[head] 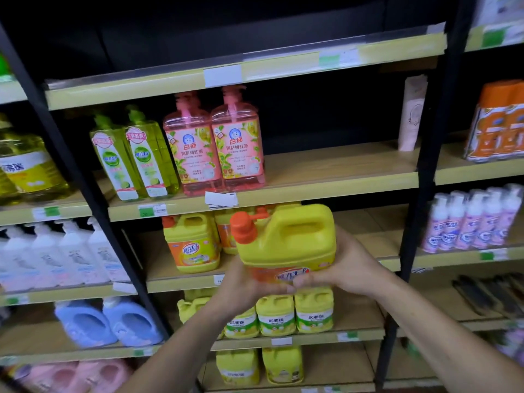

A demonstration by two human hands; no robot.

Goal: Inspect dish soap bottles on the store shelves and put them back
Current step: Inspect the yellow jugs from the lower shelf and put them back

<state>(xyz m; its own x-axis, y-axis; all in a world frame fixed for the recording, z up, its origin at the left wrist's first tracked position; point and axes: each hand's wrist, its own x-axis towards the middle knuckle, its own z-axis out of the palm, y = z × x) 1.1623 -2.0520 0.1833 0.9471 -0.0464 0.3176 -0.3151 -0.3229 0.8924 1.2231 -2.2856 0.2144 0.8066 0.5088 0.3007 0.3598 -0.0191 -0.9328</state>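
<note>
A: What have you got there?

B: A yellow jug (286, 239) of dish soap with an orange pump cap, lifted clear of the shelf (181, 275). My left hand (243, 282) cups it from seven o'clock, fingers curled under the base; my right hand (344, 268) wraps the side at four o'clock, fingertips on the label. Both grips are closed on the jug, nothing loose.

A: Why two hands, and so low?

B: I judge it heavy and full, so I carry it from beneath. That also leaves the handle and cap uncovered for looking over, and it tilts the label towards me.

A: Where does it belong?

B: Probably in the bare stretch of shelf right behind it, at twelve o'clock from my hands, beside its fellows.

A: How many fellows?

B: One matching jug (192, 245) stands plainly at nine o'clock, and at least one more shows behind mine; I cannot count further. On the shelf above, at eleven o'clock, stand two pink bottles (215, 146) and two green bottles (136, 160). Below my hands, at six o'clock, I see three small yellow bottles (295, 313) in the front row, maybe more to the left
</note>
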